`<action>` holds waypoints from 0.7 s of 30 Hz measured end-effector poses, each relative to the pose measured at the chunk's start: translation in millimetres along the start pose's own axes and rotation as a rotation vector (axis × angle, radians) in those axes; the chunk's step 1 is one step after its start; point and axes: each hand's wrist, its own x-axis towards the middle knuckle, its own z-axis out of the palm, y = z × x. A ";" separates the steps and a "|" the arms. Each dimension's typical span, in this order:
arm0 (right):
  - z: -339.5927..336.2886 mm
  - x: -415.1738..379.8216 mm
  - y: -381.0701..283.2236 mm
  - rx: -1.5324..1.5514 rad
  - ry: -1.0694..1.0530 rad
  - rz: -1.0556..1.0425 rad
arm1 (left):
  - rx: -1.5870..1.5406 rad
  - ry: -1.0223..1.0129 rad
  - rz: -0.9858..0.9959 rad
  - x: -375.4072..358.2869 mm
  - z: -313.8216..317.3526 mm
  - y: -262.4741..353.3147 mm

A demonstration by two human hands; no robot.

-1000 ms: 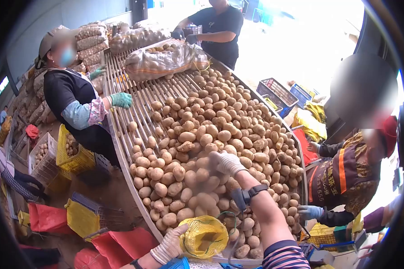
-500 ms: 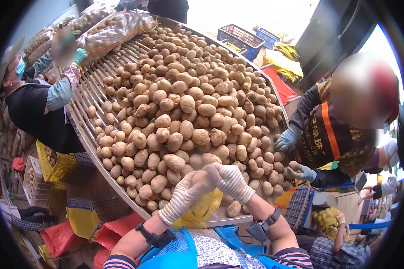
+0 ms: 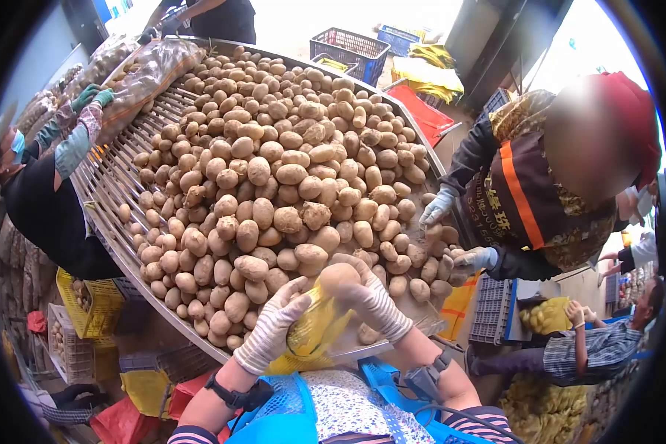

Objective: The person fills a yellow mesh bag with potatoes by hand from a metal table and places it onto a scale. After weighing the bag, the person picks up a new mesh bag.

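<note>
- Gripping a single potato from the right side, the right hand in its striped knit glove has its fingers curled round it, just above the mouth of a yellow mesh bag.
- The left hand, gloved the same way, is closed on the left edge of the bag, and its fingertips come up beside the potato; whether they touch it is hard to tell from this angle.
- The bag hangs against the near rim of the sorting table, just in front of the person's blue apron.
- A broad heap of potatoes covers most of the slatted table top, reaching right up to the held potato.
- At the far left end of the table lies a filled net sack, with a co-worker's green-gloved hand on it.
- On the right, another worker in an orange-striped vest has two pale-gloved hands at the table edge, the nearer one among the potatoes.
- Below the table on the left stands a yellow crate; further back on the right are dark baskets.
</note>
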 end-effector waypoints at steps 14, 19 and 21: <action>58.5 -23.4 33.8 -1.301 -0.509 -0.082 | -0.696 0.274 -0.097 -102.2 -43.9 1.5; 11.1 30.5 13.3 -0.741 0.261 -0.505 | -0.860 0.305 -0.050 -110.2 -68.9 -4.7; -27.8 78.1 30.7 -1.491 0.225 -0.449 | -0.808 0.285 -0.025 -105.9 -71.9 -4.4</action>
